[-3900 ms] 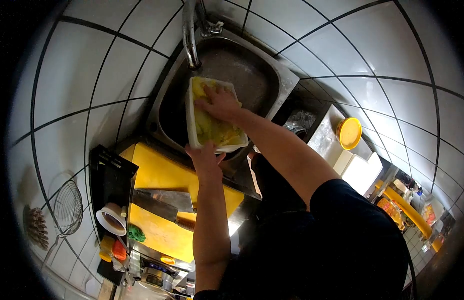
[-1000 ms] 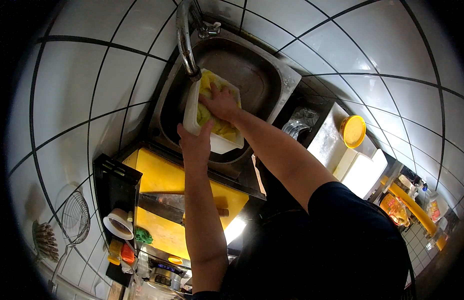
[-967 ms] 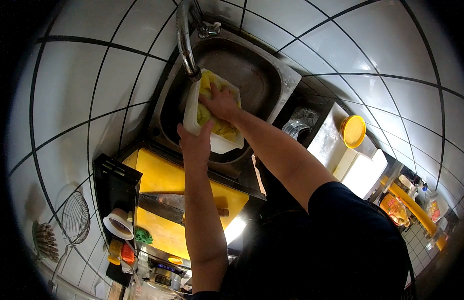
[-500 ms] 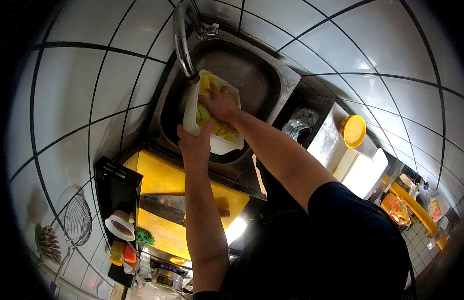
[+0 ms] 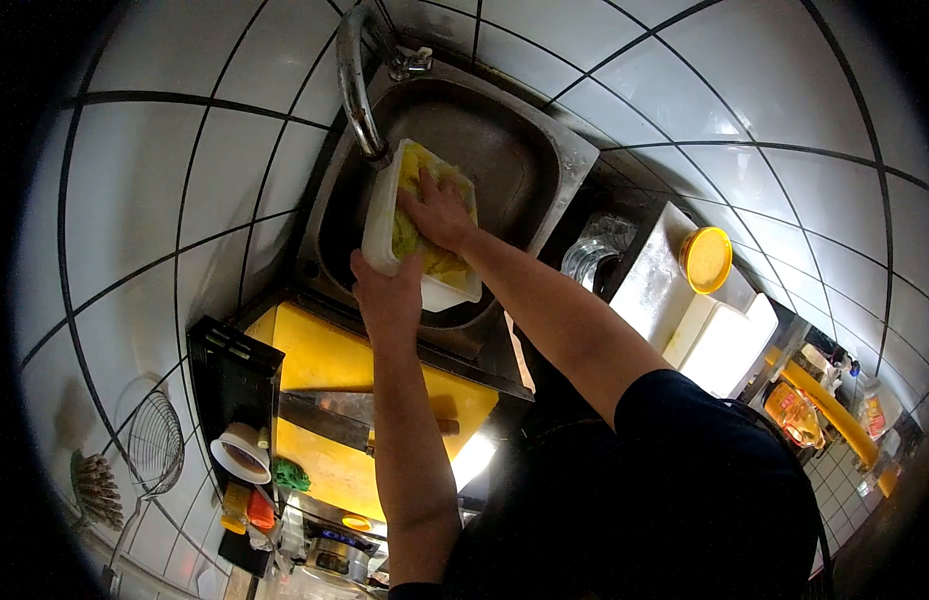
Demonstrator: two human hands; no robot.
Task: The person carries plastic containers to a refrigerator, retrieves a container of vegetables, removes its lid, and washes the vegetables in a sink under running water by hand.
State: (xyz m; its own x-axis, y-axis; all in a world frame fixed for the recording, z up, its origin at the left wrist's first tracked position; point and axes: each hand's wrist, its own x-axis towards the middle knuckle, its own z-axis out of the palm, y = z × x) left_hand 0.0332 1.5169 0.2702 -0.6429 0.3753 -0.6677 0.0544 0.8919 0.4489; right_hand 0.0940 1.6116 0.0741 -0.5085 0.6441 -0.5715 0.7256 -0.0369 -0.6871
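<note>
Tiled walls (image 5: 135,190): white with dark joints, rising to the left, far and right of our sink.
Sink (image 5: 485,130): metal, at the far side, holding our tub.
Board (image 5: 320,345): yellow, lying near and left of the sink.
Tub (image 5: 382,225): white, deep, tilted within the sink's left half; we have yellow-green food (image 5: 410,165) in it, its kind too unclear for us to tell.
Tap (image 5: 355,90): curved metal, its mouth just beside the tub's far left corner; whether they touch we cannot tell.
Left hand (image 5: 388,298): ours, grasping the tub's near left corner, thumb at the rim.
Right hand (image 5: 443,213): ours, fingers spread and pressed on the food inside the tub; whether any is gripped beneath the palm we cannot tell.
Strainer (image 5: 155,440): round, wire, against the left wall.
Knife (image 5: 330,418): broad blade flat on the board, partly behind our left forearm.
Brush (image 5: 97,488): brown bristles, just left of the strainer.
Round container (image 5: 707,260): yellow, on the metal surface to our right.
Bundle (image 5: 292,474): green, at the board's left edge
</note>
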